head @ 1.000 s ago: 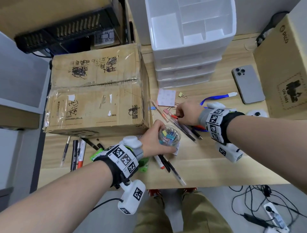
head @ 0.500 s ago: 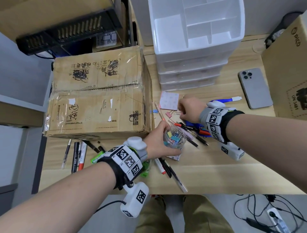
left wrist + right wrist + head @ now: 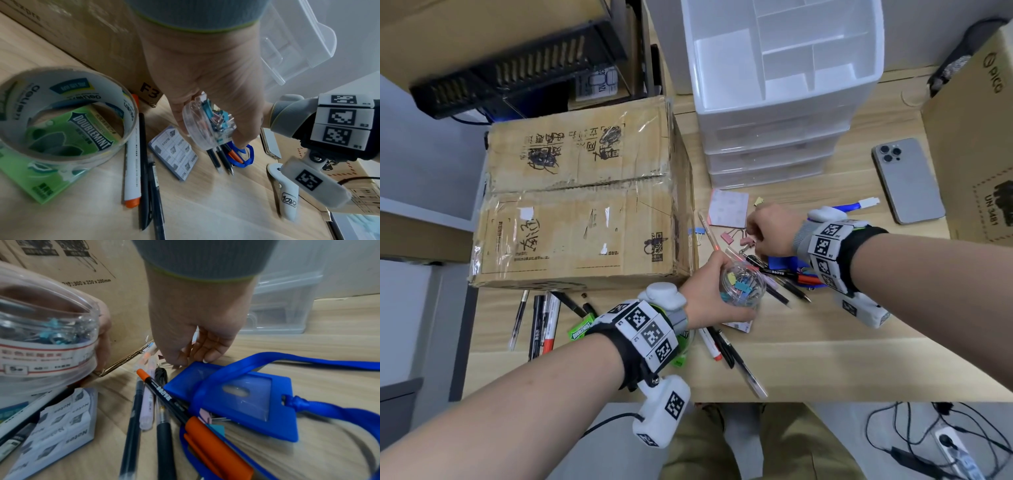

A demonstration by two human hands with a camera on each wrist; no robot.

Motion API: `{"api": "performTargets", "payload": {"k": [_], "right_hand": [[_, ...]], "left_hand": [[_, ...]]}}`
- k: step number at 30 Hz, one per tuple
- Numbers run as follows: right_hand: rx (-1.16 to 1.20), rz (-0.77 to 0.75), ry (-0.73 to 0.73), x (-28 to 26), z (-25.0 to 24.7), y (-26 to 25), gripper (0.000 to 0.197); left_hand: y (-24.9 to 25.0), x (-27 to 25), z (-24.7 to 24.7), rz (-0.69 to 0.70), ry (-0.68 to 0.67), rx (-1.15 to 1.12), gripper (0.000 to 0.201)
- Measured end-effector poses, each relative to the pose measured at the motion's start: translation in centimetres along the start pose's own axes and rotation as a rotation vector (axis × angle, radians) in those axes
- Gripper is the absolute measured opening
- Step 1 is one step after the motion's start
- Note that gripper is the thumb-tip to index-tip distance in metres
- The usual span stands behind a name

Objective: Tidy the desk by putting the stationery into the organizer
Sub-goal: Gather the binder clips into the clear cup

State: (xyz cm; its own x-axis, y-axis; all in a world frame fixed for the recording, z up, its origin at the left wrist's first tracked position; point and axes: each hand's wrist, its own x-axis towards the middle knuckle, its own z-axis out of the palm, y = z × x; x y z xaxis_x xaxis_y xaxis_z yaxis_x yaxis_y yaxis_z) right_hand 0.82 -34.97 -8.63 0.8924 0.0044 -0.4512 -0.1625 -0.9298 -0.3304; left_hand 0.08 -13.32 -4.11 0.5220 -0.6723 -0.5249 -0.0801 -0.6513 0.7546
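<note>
Since a moment before, the right hand (image 3: 768,229) had moved up off the pens (image 3: 787,279) toward the pink binder clips (image 3: 736,238) near the notepad (image 3: 728,208), fingers curled down at the desk (image 3: 825,359), though I could not tell whether they held anything. The left hand (image 3: 703,294) still gripped the clear tub (image 3: 743,286) of coloured clips, lifted a little above the desk, and the white organizer (image 3: 784,85) stood at the back, well apart from both. A green pack (image 3: 68,138) under the tape roll (image 3: 61,104) read "DOUBLEMINT", the small pad (image 3: 174,151) read "Notes", and the cardboard box (image 3: 86,272) was printed "300 x 250 x 200mm".
</note>
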Motion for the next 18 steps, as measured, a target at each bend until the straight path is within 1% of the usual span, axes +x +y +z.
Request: {"api": "performTargets", "payload": {"k": [3, 8, 11, 14, 18], "right_hand": [[0.019, -0.039, 0.009, -0.2, 0.2, 0.0, 0.026], [0.086, -0.069, 0.043, -0.4, 0.5, -0.2, 0.035], [0.078, -0.144, 0.007, -0.3, 0.9, -0.5, 0.043], [0.016, -0.169, -0.025, 0.1, 1.2, -0.6, 0.04], [0.016, -0.157, -0.011, 0.3, 1.1, -0.8, 0.024]], "left_hand": [[-0.1, 0.0, 0.1, 0.001, 0.006, 0.019, 0.07], [-0.2, -0.1, 0.0, 0.003, 0.008, 0.02, 0.069], [-0.2, -0.2, 0.0, 0.006, 0.01, 0.017, 0.068], [-0.2, -0.4, -0.1, 0.006, 0.005, 0.012, 0.067], [-0.3, -0.6, -0.2, 0.004, 0.003, 0.006, 0.066]]}}
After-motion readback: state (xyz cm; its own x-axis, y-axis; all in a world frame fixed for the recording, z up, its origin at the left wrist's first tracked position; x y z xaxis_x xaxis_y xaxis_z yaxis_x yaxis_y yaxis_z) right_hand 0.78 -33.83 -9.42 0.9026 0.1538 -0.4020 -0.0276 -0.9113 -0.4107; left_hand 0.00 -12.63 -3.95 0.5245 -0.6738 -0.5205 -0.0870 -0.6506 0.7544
